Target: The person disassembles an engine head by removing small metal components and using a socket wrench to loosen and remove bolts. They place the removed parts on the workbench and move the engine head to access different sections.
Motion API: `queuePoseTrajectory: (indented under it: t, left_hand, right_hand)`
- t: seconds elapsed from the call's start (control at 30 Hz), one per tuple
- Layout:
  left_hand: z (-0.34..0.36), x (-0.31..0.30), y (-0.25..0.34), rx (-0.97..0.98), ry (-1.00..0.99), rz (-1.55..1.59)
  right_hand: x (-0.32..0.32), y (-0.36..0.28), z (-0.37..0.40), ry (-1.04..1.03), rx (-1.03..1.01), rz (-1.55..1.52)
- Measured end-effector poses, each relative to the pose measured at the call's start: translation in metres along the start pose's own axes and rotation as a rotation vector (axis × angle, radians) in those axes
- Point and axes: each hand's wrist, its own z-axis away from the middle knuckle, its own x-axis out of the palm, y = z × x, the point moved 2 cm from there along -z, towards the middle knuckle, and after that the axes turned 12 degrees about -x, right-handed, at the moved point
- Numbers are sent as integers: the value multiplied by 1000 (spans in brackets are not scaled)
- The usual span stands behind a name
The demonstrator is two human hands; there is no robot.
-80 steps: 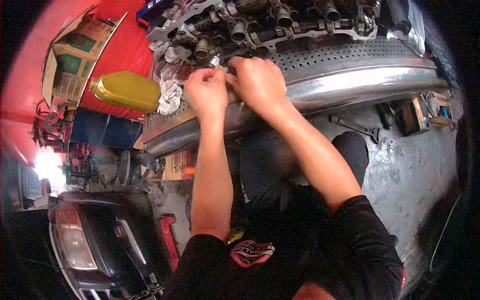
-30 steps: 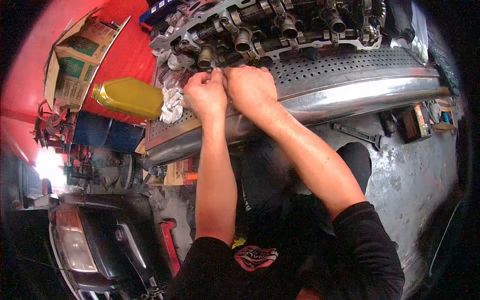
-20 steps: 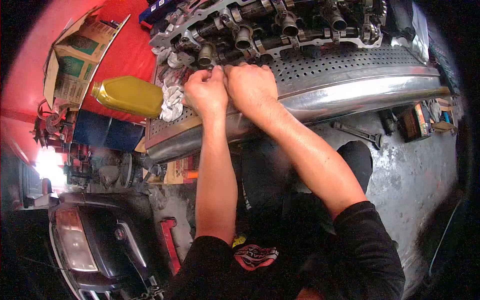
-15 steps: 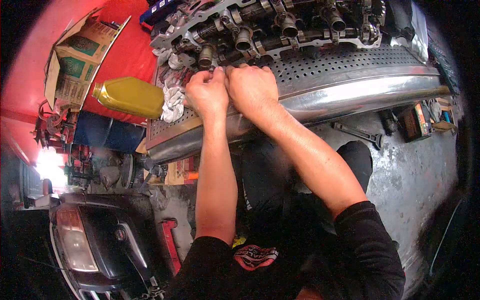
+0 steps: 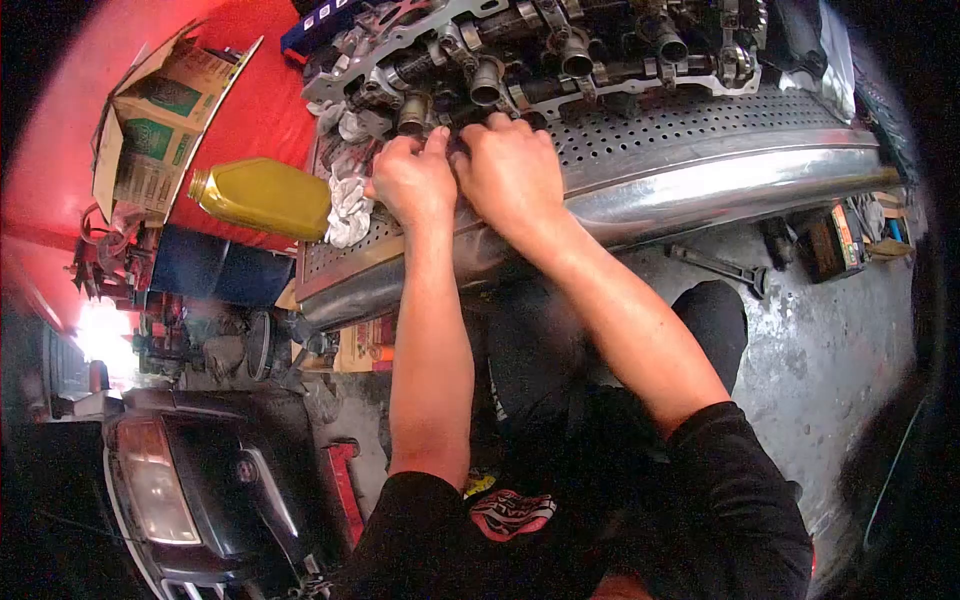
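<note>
My left hand (image 5: 415, 182) and my right hand (image 5: 512, 175) are side by side at the near edge of a cylinder head (image 5: 600, 85) with camshafts and several round tubes. The left fingers are curled, with the thumb pointing up toward the closest tube (image 5: 413, 108). Just right of it, the right hand is bent over with its knuckles up and its fingertips turned away from me. Whatever either hand grips is hidden behind the fingers. Beneath them lies a perforated metal bench top (image 5: 640, 140). A crumpled white rag (image 5: 348, 212) sits left of my left hand.
A gold oil bottle (image 5: 262, 198) lies on its side at the left, near an open cardboard box (image 5: 155, 140). The bench has a rounded metal front edge (image 5: 720, 200). A large wrench (image 5: 720, 270) rests on the floor, and a dark car front (image 5: 215, 480) stands lower left.
A small gap has opened between my hands near the fingertips. The right hand has shifted slightly right and its knuckles are higher. The left thumb is now more raised.
</note>
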Motion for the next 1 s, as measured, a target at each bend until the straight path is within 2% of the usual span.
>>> queuePoseTrajectory:
  t: [0.07, 0.2, 0.33, 0.43, 0.57, 0.6, 0.7, 0.83, 1.0]
  left_hand:
    - [-4, -3, -1, -21, -40, 74]
    - [-3, -4, 4, -129, -146, 52]
    - [-2, -5, 4, -166, -160, 8]
    - [-4, -3, 1, -204, -252, 42]
    - [-4, 8, -10, 13, -175, 181]
    - [-1, -4, 1, -20, -187, 86]
    - [0, -6, -2, -67, -245, 167]
    - [5, -9, -2, -24, -221, 127]
    - [5, -8, -3, -61, -219, 155]
  right_hand:
    - [-3, 4, 1, 125, 30, -18]
    - [-17, 8, 7, 191, 127, 6]
    - [-22, 10, 0, 615, -176, 148]
    - [-26, 3, -8, 565, -478, 281]
    - [-15, 9, -37, 291, -689, 409]
    - [-13, 11, -45, 222, -679, 375]
    - [-10, 12, -47, 174, -673, 490]
    - [-12, 7, -48, 143, -628, 412]
    - [-9, 8, -48, 183, -615, 406]
